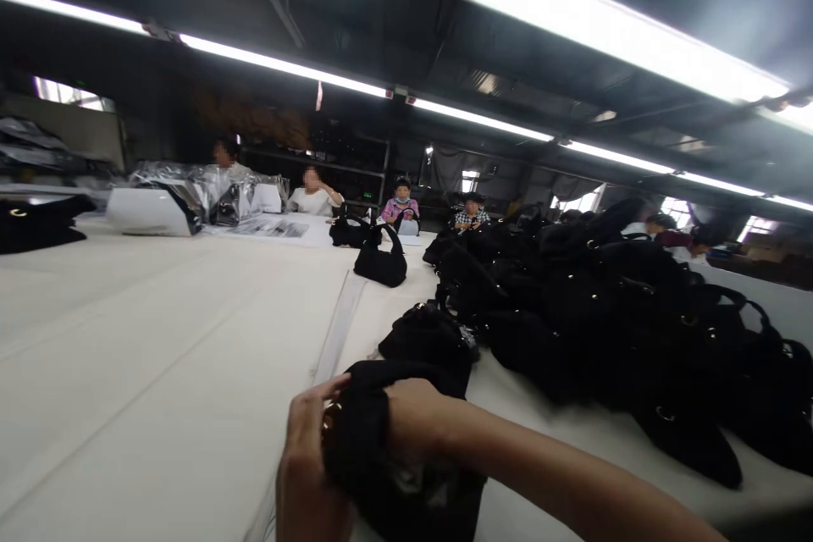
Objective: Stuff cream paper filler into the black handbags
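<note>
A black handbag [362, 474] with gold-coloured hardware is right in front of me at the table's near edge. My left hand [308, 457] is closed around its left side, fingers over the upper edge by the gold rings. From the right, my right hand [412, 411] reaches into the bag's opening. Its fingers are hidden by the black fabric, so what they touch inside cannot be seen. Something shiny and clear shows within the opening. Just beyond stands another black bag [425, 334].
A large heap of black handbags [590, 313] covers the right of the white table [158, 373]. A small handbag [381, 262] stands farther back. Clear plastic wrapping [209, 186] lies at the far left, near another black bag [41, 220]. Several people sit along the far side.
</note>
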A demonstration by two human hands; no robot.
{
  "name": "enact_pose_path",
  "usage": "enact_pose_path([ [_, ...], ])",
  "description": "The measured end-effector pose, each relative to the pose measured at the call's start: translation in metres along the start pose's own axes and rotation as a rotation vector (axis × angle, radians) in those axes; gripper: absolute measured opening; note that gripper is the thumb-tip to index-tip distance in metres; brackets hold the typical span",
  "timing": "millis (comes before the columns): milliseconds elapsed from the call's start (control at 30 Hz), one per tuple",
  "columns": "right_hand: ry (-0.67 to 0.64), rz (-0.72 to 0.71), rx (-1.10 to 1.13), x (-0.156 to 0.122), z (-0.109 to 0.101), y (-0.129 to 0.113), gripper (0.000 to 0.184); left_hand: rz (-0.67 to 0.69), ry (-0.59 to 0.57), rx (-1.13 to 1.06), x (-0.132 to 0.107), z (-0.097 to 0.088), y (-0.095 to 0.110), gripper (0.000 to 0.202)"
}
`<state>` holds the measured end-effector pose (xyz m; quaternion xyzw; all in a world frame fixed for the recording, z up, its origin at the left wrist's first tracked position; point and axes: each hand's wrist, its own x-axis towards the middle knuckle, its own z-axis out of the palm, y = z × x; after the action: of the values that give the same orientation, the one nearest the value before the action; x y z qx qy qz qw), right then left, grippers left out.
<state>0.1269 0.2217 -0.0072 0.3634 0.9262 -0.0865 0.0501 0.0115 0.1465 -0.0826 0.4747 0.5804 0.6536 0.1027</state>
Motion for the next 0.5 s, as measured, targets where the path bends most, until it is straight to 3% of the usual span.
enact_pose_path([
  [67,-0.016,-0.022,-0.057,-0.01,-0.002,-0.016,0.031,-0.096,0.072,0.15,0.001,-0.013,-0.02,0.037],
  [133,0.012,-0.063,-0.116,-0.019,-0.001,-0.032,0.036,-0.125,0.068,0.255,-0.002,-0.02,-0.039,0.03],
  [200,-0.047,-0.151,-0.203,-0.024,0.0,-0.043,0.034,-0.067,0.004,0.329,-0.005,-0.022,-0.053,0.016],
  [267,-0.168,-0.2,-0.29,-0.024,0.0,-0.047,0.033,0.015,-0.051,0.374,-0.004,-0.02,-0.059,0.016],
  [333,-0.189,-0.214,-0.298,-0.022,-0.001,-0.043,0.04,0.04,-0.078,0.354,-0.003,-0.018,-0.054,0.016],
  [433,-0.107,-0.261,-0.192,-0.021,0.004,-0.028,0.053,-0.075,-0.186,0.158,-0.008,-0.016,-0.029,0.018],
  [500,-0.094,-0.338,-0.131,-0.021,0.012,-0.016,0.037,-0.175,-0.221,0.033,-0.014,-0.014,-0.009,0.026],
])
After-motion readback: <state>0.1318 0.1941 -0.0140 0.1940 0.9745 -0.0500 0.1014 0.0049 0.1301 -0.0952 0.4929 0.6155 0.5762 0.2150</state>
